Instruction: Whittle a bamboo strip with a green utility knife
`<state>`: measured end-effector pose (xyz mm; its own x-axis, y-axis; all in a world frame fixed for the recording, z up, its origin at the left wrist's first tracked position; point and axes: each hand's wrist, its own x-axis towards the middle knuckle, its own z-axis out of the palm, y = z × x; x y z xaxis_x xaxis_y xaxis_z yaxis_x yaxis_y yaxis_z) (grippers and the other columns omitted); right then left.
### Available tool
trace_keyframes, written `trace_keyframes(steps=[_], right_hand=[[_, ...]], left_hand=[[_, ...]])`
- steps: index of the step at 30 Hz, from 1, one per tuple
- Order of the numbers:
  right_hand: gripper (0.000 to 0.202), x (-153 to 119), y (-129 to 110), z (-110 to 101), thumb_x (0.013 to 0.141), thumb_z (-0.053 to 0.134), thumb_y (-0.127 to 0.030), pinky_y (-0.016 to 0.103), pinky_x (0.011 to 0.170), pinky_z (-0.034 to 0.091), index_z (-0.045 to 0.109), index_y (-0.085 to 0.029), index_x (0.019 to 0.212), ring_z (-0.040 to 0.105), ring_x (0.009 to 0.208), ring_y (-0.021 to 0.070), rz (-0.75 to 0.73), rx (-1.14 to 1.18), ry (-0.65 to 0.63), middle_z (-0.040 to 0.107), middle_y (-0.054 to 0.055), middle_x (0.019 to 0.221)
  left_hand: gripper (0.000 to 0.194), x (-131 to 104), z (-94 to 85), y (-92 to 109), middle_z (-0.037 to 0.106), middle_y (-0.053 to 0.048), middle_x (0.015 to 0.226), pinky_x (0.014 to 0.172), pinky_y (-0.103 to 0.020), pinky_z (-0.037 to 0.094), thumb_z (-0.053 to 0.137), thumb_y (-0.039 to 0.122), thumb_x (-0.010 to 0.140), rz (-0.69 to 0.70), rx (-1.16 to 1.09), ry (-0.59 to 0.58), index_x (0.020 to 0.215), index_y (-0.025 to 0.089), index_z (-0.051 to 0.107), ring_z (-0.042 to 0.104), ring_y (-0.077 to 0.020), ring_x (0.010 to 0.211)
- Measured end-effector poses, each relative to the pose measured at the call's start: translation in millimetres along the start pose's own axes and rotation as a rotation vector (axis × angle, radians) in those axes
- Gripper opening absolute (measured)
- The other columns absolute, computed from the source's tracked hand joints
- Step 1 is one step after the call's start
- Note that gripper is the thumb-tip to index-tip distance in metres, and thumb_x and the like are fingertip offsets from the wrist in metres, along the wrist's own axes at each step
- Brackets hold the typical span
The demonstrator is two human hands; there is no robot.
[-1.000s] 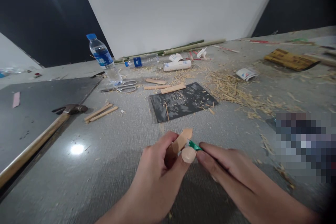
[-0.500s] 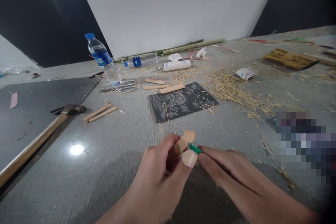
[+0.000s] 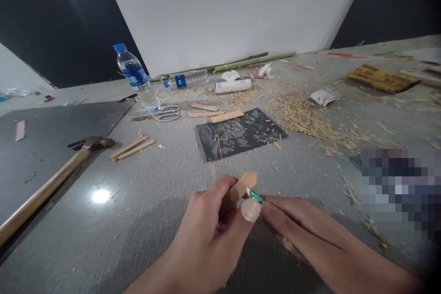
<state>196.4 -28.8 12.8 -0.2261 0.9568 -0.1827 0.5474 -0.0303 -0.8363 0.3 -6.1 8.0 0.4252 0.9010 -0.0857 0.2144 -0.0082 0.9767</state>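
Note:
My left hand is closed round a flat, light wooden piece with a notched far end. A pale covering wraps the tip of the left thumb. In my right hand is a small green-handled knife, pinched between thumb and fingers. Its short blade lies against the near edge of the wooden piece, just beyond the left thumb. Most of the knife's handle is hidden by the right fingers. Beyond both hands lies a black rectangular sheet, dusted with shavings.
A claw hammer lies at left, near wooden strips. Scissors rest beside an upright water bottle. Another bottle lies on its side. Shavings are heaped at right, with sandpaper behind. A blurred patch covers the right edge.
The knife has shifted slightly against the wooden piece, its green handle tilting a little more. Both hands keep nearly the same place and hold. The surroundings are unchanged apart from a slight camera shift.

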Motion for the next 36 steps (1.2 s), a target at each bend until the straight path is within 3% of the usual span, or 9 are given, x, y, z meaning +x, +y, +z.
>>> trace_keyframes(steps=[4, 11, 16, 20, 24, 28, 30, 36], right_hand=[[0.052, 5.2, -5.1, 2.1, 0.102, 0.042, -0.059, 0.023, 0.044, 0.041, 0.058, -0.024, 0.068, 0.045, 0.051, 0.0137, -0.044, 0.021, 0.000, 0.051, -0.003, 0.058], [0.050, 4.2, -10.8, 6.5, 0.103, 0.038, -0.057, 0.031, 0.067, 0.057, 0.073, -0.027, 0.082, 0.070, 0.080, 0.0223, -0.161, -0.060, 0.139, 0.077, 0.005, 0.085], [0.064, 5.0, -19.5, 4.8, 0.106, 0.024, -0.054, 0.031, 0.049, 0.052, 0.068, -0.027, 0.068, 0.059, 0.050, 0.0185, -0.194, -0.135, 0.151, 0.066, 0.003, 0.055], [0.062, 6.4, -17.6, 5.4, 0.107, 0.023, -0.053, 0.032, 0.050, 0.052, 0.067, -0.027, 0.071, 0.059, 0.049, 0.0187, -0.222, -0.167, 0.152, 0.067, 0.003, 0.057], [0.059, 5.6, -10.6, 7.9, 0.106, 0.027, -0.054, 0.033, 0.055, 0.055, 0.069, -0.028, 0.075, 0.066, 0.061, 0.0211, -0.209, -0.134, 0.152, 0.073, 0.005, 0.069], [0.050, 3.6, -4.1, 9.2, 0.103, 0.037, -0.057, 0.034, 0.075, 0.059, 0.075, -0.028, 0.090, 0.071, 0.086, 0.0240, -0.159, -0.066, 0.151, 0.078, 0.007, 0.090], [0.048, 2.8, -1.3, 8.6, 0.103, 0.040, -0.058, 0.034, 0.080, 0.059, 0.075, -0.027, 0.093, 0.070, 0.087, 0.0231, -0.113, -0.046, 0.125, 0.076, 0.006, 0.090], [0.049, 4.3, -1.3, 4.6, 0.102, 0.043, -0.058, 0.025, 0.053, 0.051, 0.068, -0.024, 0.077, 0.057, 0.058, 0.0153, -0.015, 0.023, 0.004, 0.067, 0.000, 0.068]], left_hand=[[0.016, 2.9, 0.2, -0.3, 0.037, 0.008, 0.065, 0.052, -0.026, 0.023, 0.062, 0.033, 0.098, -0.029, -0.014, 0.019, 0.089, 0.022, 0.054, 0.030, -0.0111, 0.059], [0.021, 3.7, 2.3, -1.3, 0.036, 0.008, 0.067, 0.053, -0.026, 0.023, 0.059, 0.037, 0.099, -0.091, -0.042, 0.035, 0.086, 0.021, 0.054, 0.028, -0.0112, 0.062], [0.028, 1.7, 2.9, 2.3, 0.033, 0.008, 0.066, 0.051, -0.025, 0.022, 0.057, 0.041, 0.100, -0.107, -0.056, 0.029, 0.082, 0.021, 0.050, 0.027, -0.0107, 0.061], [0.031, 3.2, 2.0, 3.5, 0.031, 0.008, 0.063, 0.050, -0.025, 0.020, 0.059, 0.043, 0.098, -0.127, -0.020, 0.037, 0.079, 0.021, 0.049, 0.025, -0.0107, 0.059], [0.033, 6.2, 1.1, 1.3, 0.034, 0.008, 0.065, 0.050, -0.025, 0.022, 0.058, 0.046, 0.098, -0.103, 0.018, 0.029, 0.079, 0.021, 0.048, 0.027, -0.0112, 0.060], [0.032, 4.6, 1.2, -0.2, 0.036, 0.007, 0.066, 0.052, -0.026, 0.023, 0.056, 0.045, 0.100, -0.050, 0.038, 0.023, 0.080, 0.022, 0.048, 0.030, -0.0112, 0.060], [0.029, 3.0, 1.0, 0.0, 0.038, 0.007, 0.067, 0.052, -0.026, 0.024, 0.055, 0.043, 0.101, -0.028, 0.023, 0.010, 0.082, 0.022, 0.047, 0.031, -0.0112, 0.061], [0.027, 4.0, -0.4, 0.2, 0.033, 0.008, 0.067, 0.052, -0.026, 0.022, 0.059, 0.036, 0.099, -0.035, -0.010, -0.006, 0.080, 0.022, 0.045, 0.027, -0.0115, 0.061]])
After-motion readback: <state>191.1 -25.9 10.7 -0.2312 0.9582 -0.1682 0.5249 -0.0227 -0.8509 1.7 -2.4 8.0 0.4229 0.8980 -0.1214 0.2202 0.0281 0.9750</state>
